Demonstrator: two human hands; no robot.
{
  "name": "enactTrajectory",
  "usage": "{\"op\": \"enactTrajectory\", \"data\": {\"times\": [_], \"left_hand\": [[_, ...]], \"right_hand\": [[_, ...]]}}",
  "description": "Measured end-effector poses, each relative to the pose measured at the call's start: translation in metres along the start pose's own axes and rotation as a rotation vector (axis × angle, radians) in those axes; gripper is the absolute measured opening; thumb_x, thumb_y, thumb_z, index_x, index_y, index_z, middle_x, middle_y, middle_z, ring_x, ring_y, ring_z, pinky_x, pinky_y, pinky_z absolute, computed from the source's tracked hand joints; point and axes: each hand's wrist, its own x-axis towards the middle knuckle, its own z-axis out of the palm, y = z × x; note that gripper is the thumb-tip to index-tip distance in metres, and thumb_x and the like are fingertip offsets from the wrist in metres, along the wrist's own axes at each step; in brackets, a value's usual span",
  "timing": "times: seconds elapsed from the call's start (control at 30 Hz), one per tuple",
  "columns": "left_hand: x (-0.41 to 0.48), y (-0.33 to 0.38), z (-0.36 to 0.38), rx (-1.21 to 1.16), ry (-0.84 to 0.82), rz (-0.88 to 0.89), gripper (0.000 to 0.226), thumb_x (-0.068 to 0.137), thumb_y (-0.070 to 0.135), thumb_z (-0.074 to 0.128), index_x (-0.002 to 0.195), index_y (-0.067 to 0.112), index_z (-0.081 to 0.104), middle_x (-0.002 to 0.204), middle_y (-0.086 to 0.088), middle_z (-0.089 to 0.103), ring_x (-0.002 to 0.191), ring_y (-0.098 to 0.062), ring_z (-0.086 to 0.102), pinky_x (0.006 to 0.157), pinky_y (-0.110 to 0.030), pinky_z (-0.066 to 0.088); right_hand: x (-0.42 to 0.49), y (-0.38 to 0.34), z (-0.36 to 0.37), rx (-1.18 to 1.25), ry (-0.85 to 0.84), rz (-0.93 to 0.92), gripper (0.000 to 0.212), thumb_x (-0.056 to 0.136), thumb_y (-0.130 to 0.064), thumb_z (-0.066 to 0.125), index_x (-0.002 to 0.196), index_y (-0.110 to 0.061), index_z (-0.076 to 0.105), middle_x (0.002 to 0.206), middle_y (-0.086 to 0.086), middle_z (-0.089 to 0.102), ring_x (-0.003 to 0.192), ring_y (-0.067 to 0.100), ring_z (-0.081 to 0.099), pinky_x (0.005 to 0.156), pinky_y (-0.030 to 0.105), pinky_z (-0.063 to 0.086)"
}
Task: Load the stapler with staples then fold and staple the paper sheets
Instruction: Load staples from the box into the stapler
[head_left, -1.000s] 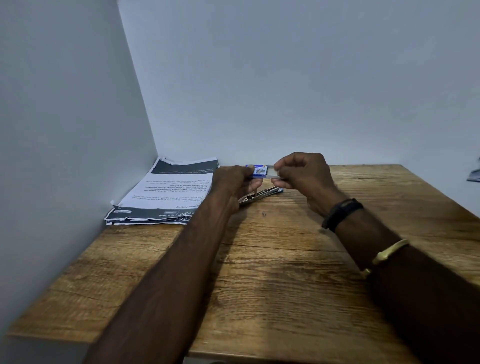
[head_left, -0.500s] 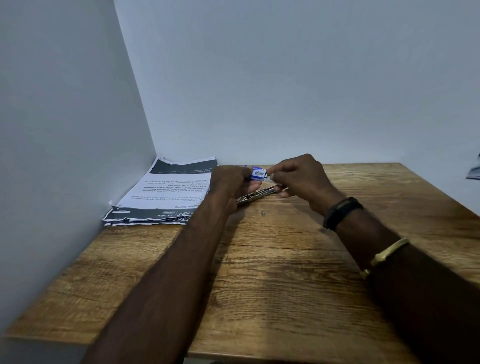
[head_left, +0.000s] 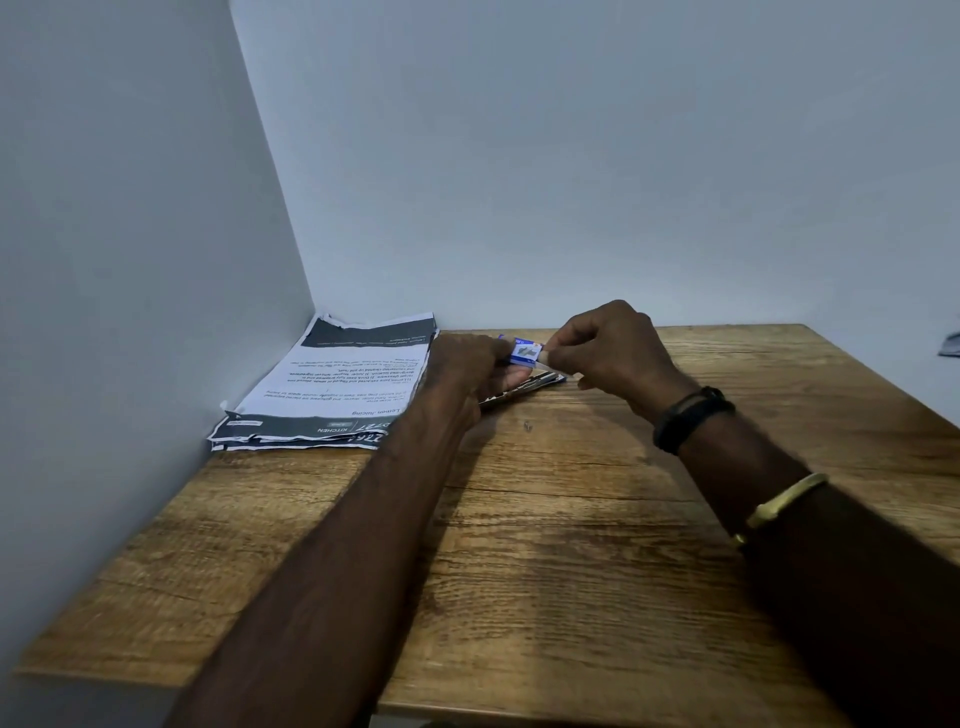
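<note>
A small blue and white staple box (head_left: 523, 352) is held just above the table between both hands. My left hand (head_left: 462, 379) grips its left end. My right hand (head_left: 608, 345) pinches its right end with fingertips. Below the box the dark metal stapler (head_left: 524, 389) lies flat on the wooden table (head_left: 571, 545), partly hidden by my left hand. A stack of printed paper sheets (head_left: 332, 384) lies in the back left corner, beside my left hand. Whether a strip of staples shows at the box's end is too small to tell.
Grey walls close in the table at the left and back. A small dark speck (head_left: 528, 426) lies on the wood in front of the stapler. A grey object (head_left: 950, 345) pokes in at the right edge. My right wrist wears a black band and a gold bangle.
My right hand has moved closer to the box; the pale strip that stuck out of the box's right end a second ago no longer shows. My left hand has hardly moved.
</note>
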Motion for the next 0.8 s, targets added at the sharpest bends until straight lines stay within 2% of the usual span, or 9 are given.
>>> {"op": "enactTrajectory", "data": {"times": [0.07,0.13,0.2,0.3,0.4,0.53,0.6,0.67,0.8], "left_hand": [[0.000,0.000,0.000,0.002,0.006,0.000,0.018,0.096,-0.001,0.061,0.078,0.001,0.064,0.072,-0.016,0.069,0.060,-0.020,0.067,0.059,-0.025,0.060],[0.000,0.000,-0.001,0.007,0.011,0.005,0.018,0.095,-0.001,0.061,0.078,0.001,0.065,0.072,-0.016,0.069,0.060,-0.020,0.068,0.063,-0.026,0.060],[0.000,0.000,-0.002,0.015,0.018,0.004,0.016,0.095,-0.001,0.062,0.079,0.001,0.065,0.074,-0.016,0.070,0.061,-0.020,0.068,0.065,-0.027,0.060],[0.000,0.001,-0.002,0.018,0.019,0.005,0.018,0.096,-0.001,0.060,0.079,0.000,0.064,0.072,-0.016,0.068,0.051,-0.016,0.067,0.058,-0.024,0.060],[-0.001,0.001,-0.001,0.019,0.011,0.000,0.018,0.098,0.000,0.059,0.080,0.000,0.062,0.072,-0.015,0.067,0.044,-0.013,0.065,0.051,-0.021,0.058],[0.001,0.001,-0.004,-0.012,0.021,0.009,0.011,0.096,-0.001,0.061,0.086,-0.003,0.064,0.077,-0.018,0.068,0.060,-0.021,0.067,0.052,-0.023,0.060],[0.004,0.002,-0.007,-0.030,0.043,0.021,0.007,0.094,-0.002,0.063,0.090,-0.005,0.066,0.079,-0.019,0.069,0.061,-0.022,0.069,0.053,-0.024,0.061],[0.006,0.004,-0.012,-0.043,0.070,0.033,0.006,0.093,-0.001,0.065,0.088,-0.004,0.067,0.079,-0.019,0.070,0.054,-0.020,0.070,0.050,-0.024,0.061],[0.009,0.005,-0.020,-0.083,0.108,0.046,0.005,0.091,-0.002,0.066,0.093,-0.005,0.070,0.087,-0.022,0.071,0.062,-0.023,0.069,0.049,-0.023,0.060]], "right_hand": [[0.000,0.001,0.000,0.010,0.013,-0.005,0.004,0.077,-0.024,0.086,0.076,-0.022,0.083,0.072,-0.007,0.077,0.079,0.018,0.075,0.075,0.050,0.064],[0.000,0.001,0.001,0.019,0.013,-0.004,0.005,0.078,-0.023,0.086,0.076,-0.020,0.083,0.074,-0.006,0.077,0.080,0.017,0.074,0.076,0.048,0.064],[0.000,0.001,0.001,0.053,0.013,0.007,0.005,0.080,-0.018,0.083,0.075,-0.018,0.082,0.075,-0.001,0.078,0.078,0.023,0.075,0.070,0.044,0.065],[0.003,0.002,0.000,0.185,-0.018,0.077,0.009,0.084,-0.011,0.078,0.075,-0.013,0.078,0.078,0.004,0.076,0.075,0.018,0.070,0.057,0.030,0.061],[0.005,0.005,0.000,0.314,-0.082,0.168,0.010,0.085,-0.009,0.075,0.076,-0.009,0.075,0.083,0.006,0.073,0.081,0.018,0.067,0.063,0.032,0.060],[0.005,0.005,0.000,0.400,-0.038,0.202,0.010,0.084,-0.011,0.075,0.087,-0.001,0.076,0.088,0.009,0.074,0.078,0.015,0.068,0.067,0.033,0.057],[0.006,0.003,-0.003,0.466,0.031,0.201,0.005,0.084,-0.010,0.075,0.081,-0.005,0.073,0.083,0.009,0.074,0.072,0.014,0.071,0.064,0.030,0.058],[0.007,0.003,-0.006,0.517,0.085,0.201,0.012,0.081,-0.004,0.076,0.074,-0.008,0.067,0.074,0.011,0.071,0.064,0.017,0.073,0.059,0.030,0.060],[0.004,0.005,-0.009,0.537,0.051,0.230,0.017,0.077,0.003,0.077,0.080,-0.008,0.064,0.072,0.015,0.071,0.056,0.020,0.071,0.053,0.030,0.060]]}}
